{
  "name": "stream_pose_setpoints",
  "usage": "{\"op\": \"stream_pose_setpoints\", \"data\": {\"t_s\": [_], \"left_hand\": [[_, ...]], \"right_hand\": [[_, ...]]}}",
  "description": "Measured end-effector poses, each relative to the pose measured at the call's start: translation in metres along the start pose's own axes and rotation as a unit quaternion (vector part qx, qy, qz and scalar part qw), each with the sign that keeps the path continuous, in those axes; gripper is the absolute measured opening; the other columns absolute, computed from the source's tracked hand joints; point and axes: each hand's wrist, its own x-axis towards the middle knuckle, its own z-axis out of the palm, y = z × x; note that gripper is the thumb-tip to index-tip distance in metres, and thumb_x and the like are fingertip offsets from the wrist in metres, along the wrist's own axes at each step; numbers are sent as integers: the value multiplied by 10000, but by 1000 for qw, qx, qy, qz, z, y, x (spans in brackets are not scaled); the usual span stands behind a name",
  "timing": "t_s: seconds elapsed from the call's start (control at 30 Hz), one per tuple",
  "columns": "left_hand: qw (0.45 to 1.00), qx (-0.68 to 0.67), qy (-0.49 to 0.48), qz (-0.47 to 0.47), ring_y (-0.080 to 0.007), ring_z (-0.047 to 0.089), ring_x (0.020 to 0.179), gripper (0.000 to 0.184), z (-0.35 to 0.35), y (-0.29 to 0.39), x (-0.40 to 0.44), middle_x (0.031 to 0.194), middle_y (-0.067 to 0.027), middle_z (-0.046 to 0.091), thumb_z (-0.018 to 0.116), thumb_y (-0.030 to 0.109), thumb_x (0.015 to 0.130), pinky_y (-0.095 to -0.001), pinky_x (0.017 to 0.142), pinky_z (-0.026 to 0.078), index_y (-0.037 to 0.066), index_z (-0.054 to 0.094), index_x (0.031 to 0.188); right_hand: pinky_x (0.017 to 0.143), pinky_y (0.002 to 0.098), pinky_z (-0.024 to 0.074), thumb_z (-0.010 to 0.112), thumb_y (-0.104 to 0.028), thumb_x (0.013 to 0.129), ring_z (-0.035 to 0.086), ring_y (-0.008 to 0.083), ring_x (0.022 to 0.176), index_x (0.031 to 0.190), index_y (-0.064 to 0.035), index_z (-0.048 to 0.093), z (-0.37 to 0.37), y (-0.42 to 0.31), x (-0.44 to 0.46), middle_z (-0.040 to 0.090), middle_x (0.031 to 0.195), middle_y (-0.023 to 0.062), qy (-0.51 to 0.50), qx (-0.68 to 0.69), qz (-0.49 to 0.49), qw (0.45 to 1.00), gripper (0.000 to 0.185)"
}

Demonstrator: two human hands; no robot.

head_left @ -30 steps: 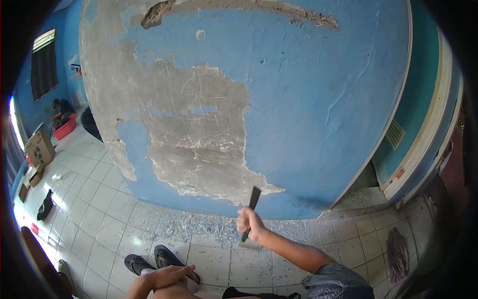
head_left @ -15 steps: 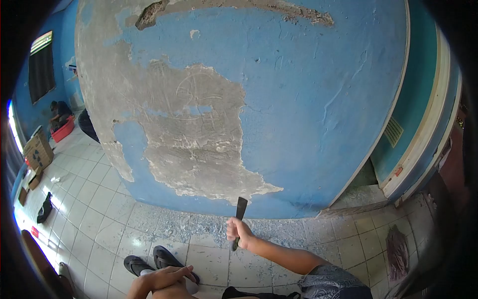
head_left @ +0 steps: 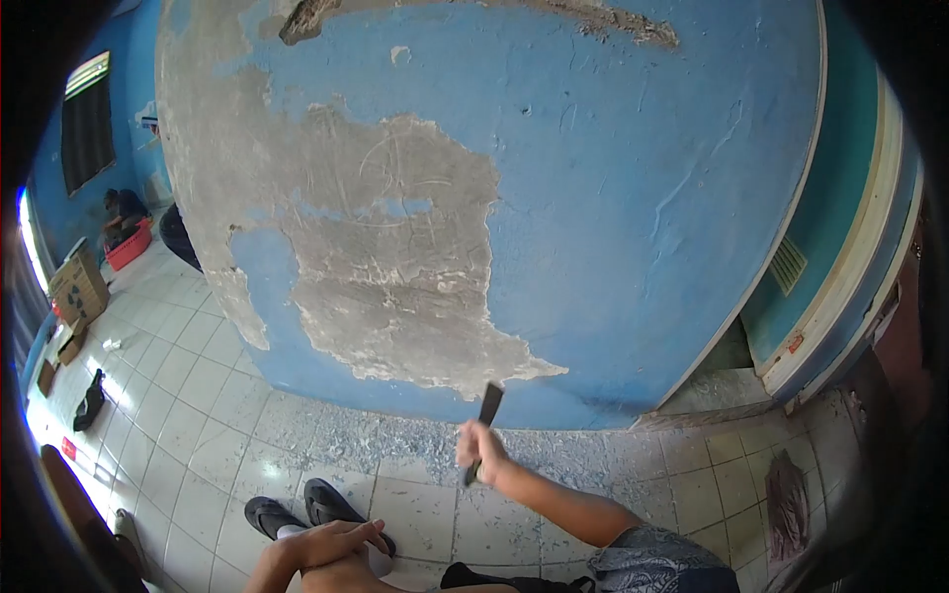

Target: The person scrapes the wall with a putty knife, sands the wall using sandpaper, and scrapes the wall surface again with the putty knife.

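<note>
Right hand (head_left: 479, 452): At 6 o'clock in my remote view, I saw it closed in a fist around the scraper (head_left: 492, 403).
Scraper: Its flat dark blade stuck out above the fist towards 12 o'clock, slightly tilted, with its other end showing below. I could not tell whether the tip touched the wall.
Left hand (head_left: 341, 539): At 7 o'clock, I saw it open, fingers outstretched, draped over the wearer's bent leg.
Blue wall (head_left: 643, 198): It filled the middle of my view, with a bare grey patch (head_left: 395, 296) around 10 o'clock, ragged along its edges.
Paint flakes (head_left: 395, 445): I saw them strewn along the foot of the wall, from 5 to 7 o'clock.
Flip-flops (head_left: 331, 502): I counted 2 dark ones at 7 o'clock, near the left hand.
Crumpled cloth (head_left: 788, 504): It lay at 4 o'clock on the tiled floor (head_left: 173, 395).
Far side: At 9 o'clock I saw a seated person (head_left: 124, 210) by a red basket (head_left: 129, 247), and nearer, a cardboard box (head_left: 79, 289).
</note>
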Motion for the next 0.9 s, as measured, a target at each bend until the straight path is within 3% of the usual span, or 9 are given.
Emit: {"op": "stream_pose_setpoints", "data": {"t_s": [0.03, 0.17, 0.27, 0.37, 0.47, 0.53, 0.67, 0.77, 0.9], "left_hand": [[1000, -1, 3, 6, -319, 559, 1185, 658, 0, -2, 1, 1243, -209, 627, 279, 571, 1038, -390, 1104, 339, 87, 707, 1162], [999, -13, -24, 37, -323, 521, 1241, 667, 0, -15, 11, 1272, -218, 608, 279, 578, 1036, -397, 1132, 305, 81, 704, 1169], [1000, -1, 4, 6, -316, 530, 1232, 669, 1, -8, 5, 1256, -214, 618, 282, 573, 1036, -380, 1127, 313, 68, 699, 1174], [1000, -2, 1, 15, -313, 545, 1210, 662, -2, -10, 5, 1244, -211, 623, 284, 567, 1038, -372, 1110, 334, 69, 701, 1171], [1000, -24, -14, 5, -315, 561, 1179, 643, -1, -6, 4, 1233, -209, 630, 295, 554, 1040, -372, 1093, 352, 72, 701, 1169], [1000, -27, 7, 2, -314, 573, 1158, 644, 1, -9, 4, 1222, -203, 638, 295, 555, 1040, -371, 1084, 361, 72, 702, 1166], [999, -18, -18, 20, -313, 556, 1191, 656, 3, -16, 10, 1244, -203, 627, 287, 565, 1041, -379, 1103, 344, 73, 707, 1151], [1000, -13, 3, 9, -304, 560, 1192, 653, 0, -4, 2, 1228, -196, 638, 292, 557, 1044, -370, 1099, 346, 63, 707, 1141], [999, -12, -16, 36, -313, 550, 1202, 668, -1, -14, 10, 1246, -204, 627, 279, 574, 1040, -383, 1109, 336, 72, 710, 1136]], "right_hand": [[464, 278, 219, 567, -247, 884, 209, 75, 406, 583, -220, 245, -2, -3, -14, 186, 503, -75, -91, 10, 62, 994, 442], [472, 296, 263, 579, -226, 871, 283, 105, 425, 616, -211, 305, -17, -51, 15, 258, 518, -53, -37, 114, -102, 988, 375], [455, 318, 298, 577, -242, 880, 375, 133, 448, 653, -173, 391, -13, -3, -3, 365, 528, -20, -27, -2, 32, 999, 301], [437, 306, 252, 588, -293, 859, 297, 128, 395, 544, -208, 317, -25, -41, 20, 309, 482, -36, -25, 76, -110, 991, 425], [431, 296, 244, 588, -271, 866, 301, 105, 391, 549, -213, 312, -17, -23, 9, 291, 474, -51, 6, 6, -56, 998, 424], [419, 285, 234, 586, -258, 874, 299, 97, 391, 566, -213, 325, -17, -7, -7, 284, 476, -57, -56, -13, 76, 995, 406], [433, 277, 216, 594, -260, 879, 237, 80, 400, 581, -224, 294, -28, -48, 19, 225, 501, -85, -43, 87, -52, 994, 424], [439, 272, 206, 592, -261, 877, 222, 74, 398, 581, -226, 254, -13, -1, -8, 207, 496, -86, 16, -31, 59, 998, 451], [443, 275, 221, 618, -260, 857, 243, 96, 399, 572, -218, 287, -29, -59, 16, 234, 494, -71, -34, 56, -49, 997, 438]]}}
